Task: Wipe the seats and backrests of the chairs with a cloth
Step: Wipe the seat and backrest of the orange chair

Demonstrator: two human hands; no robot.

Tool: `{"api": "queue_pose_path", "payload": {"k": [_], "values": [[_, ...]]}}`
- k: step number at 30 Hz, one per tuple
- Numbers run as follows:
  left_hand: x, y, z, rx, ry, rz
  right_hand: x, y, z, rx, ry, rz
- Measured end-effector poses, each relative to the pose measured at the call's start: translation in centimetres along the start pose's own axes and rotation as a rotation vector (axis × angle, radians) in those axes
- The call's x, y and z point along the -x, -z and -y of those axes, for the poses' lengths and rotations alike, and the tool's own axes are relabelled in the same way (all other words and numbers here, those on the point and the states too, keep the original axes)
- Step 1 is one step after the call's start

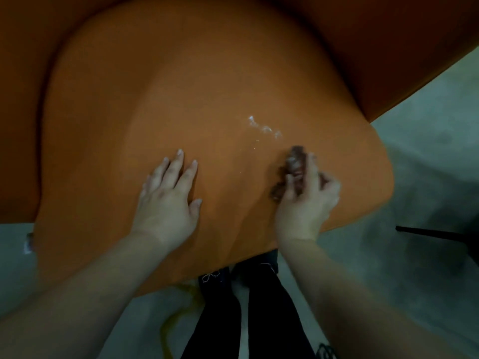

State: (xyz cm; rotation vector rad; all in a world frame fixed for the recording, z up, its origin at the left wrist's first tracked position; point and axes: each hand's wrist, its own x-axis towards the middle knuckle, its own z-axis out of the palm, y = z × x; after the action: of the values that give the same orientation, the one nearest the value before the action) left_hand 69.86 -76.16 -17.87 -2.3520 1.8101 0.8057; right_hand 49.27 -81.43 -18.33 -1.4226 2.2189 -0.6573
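An orange chair seat [207, 86] fills most of the view, with its backrest [388, 35] rising at the top and sides. A wet foamy smear [263, 128] glistens right of the seat's middle. My left hand [168, 198] rests flat on the seat, fingers spread and straight. My right hand [305, 198] grips a bunched brown cloth [291, 167] and presses it on the seat just below the smear. The cloth and right fingers are blurred.
Grey floor [427, 156] shows to the right and below the seat. A thin black chair leg [427, 233] juts out at the right. My dark-clothed legs [259, 320] stand at the seat's front edge. A small pale object [28, 243] lies at the left edge.
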Motion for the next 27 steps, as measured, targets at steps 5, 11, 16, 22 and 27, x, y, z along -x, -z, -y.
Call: {"api": "queue_pose_path", "payload": {"k": [5, 11, 16, 22, 27], "values": [[-0.2, -0.6, -0.3, -0.006, 0.013, -0.033, 1.1, -1.0, 0.6, 0.040, 0.037, 0.153], [-0.1, -0.2, -0.3, 0.028, 0.012, -0.050, 0.4, -2.2, 3.4, -0.094, 0.189, 0.172], [-1.3, 0.4, 0.0, 0.069, 0.077, -0.089, -8.6, -2.5, 3.9, 0.133, 0.188, 0.148], [-1.7, 1.0, -0.4, 0.077, 0.113, -0.057, -3.1, -1.8, 2.1, 0.193, 0.588, 0.493], [-1.7, 1.2, 0.0, 0.082, 0.126, -0.061, -10.2, -3.8, 6.1, 0.118, 0.518, 0.290]]}}
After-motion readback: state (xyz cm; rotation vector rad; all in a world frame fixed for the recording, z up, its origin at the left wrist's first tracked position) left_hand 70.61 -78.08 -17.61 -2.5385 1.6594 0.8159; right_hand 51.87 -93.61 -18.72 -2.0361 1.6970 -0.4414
